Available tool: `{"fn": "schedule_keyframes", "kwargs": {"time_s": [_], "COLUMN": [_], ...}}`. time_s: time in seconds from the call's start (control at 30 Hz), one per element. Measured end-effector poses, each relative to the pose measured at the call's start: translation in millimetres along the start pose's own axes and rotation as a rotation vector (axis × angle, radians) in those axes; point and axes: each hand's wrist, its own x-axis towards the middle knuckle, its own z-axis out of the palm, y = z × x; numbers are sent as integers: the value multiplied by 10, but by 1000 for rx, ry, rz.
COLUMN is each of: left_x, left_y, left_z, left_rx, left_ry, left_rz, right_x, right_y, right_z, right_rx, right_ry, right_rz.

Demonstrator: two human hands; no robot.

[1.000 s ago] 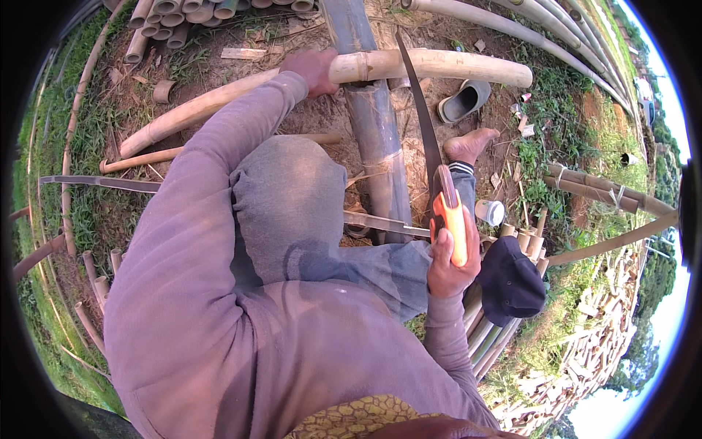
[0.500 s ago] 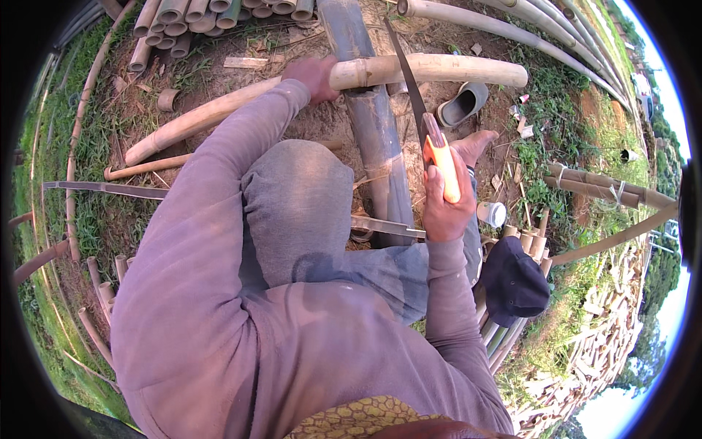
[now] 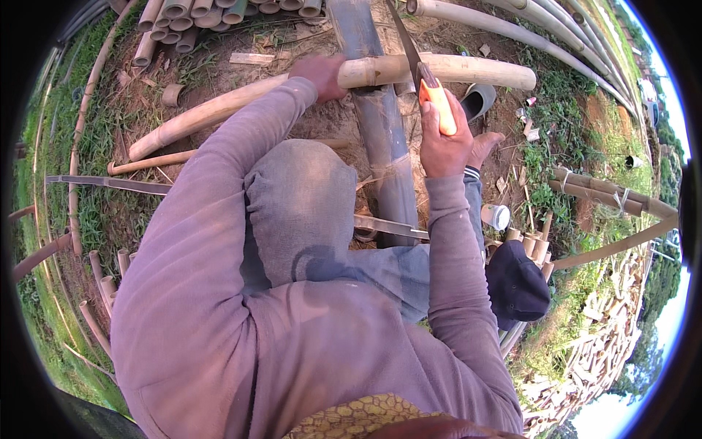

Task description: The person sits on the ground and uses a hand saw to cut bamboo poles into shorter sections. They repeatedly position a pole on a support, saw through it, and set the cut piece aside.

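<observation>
A pale bamboo pole (image 3: 482, 72) lies crosswise over a dark, thick log (image 3: 387, 146). My left hand (image 3: 322, 77) is closed around the pole, just left of the log. In my right hand (image 3: 444, 143) is a handsaw (image 3: 437, 106), gripped by its orange handle. Its dark blade points away from me and crosses the pole right of the log; whether the teeth touch the bamboo I cannot tell. Beyond my right hand, a grey slipper (image 3: 479, 101) is partly hidden. A long flat blade (image 3: 391, 227) lies by my bent knee.
Cut bamboo tubes (image 3: 197, 14) are stacked at the far left. Long poles (image 3: 497, 28) lie at the far right. A white cup (image 3: 496, 216) and a dark cap (image 3: 518, 282) are at my right, near more bamboo pieces (image 3: 537, 249). A thinner stick (image 3: 157, 162) lies on the left.
My right hand has pushed the handsaw forward, away from me, so its handle is now close to the pole. My left hand keeps its hold on the pole.
</observation>
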Motion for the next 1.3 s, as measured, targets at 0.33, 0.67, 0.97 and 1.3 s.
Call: {"fn": "schedule_keyframes", "kwargs": {"time_s": [0.33, 0.67, 0.97, 1.3], "left_x": [15, -4, -26, -16], "left_y": [0, -23, 27, 13], "left_z": [84, -41, 88, 38], "left_rx": [22, 13, -7, 24], "left_ry": [7, 3, 0, -32], "left_rz": [-55, -51, -30, -69], "right_x": [-1371, -575, -736, -1315], "right_y": [-310, -163, 141, -208], "right_z": [-831, -321, -430, -876], "right_rx": [151, 2, -46, -11], "right_ry": [26, 7, 18, -28], "right_rz": [160, 17, 7, 78]}}
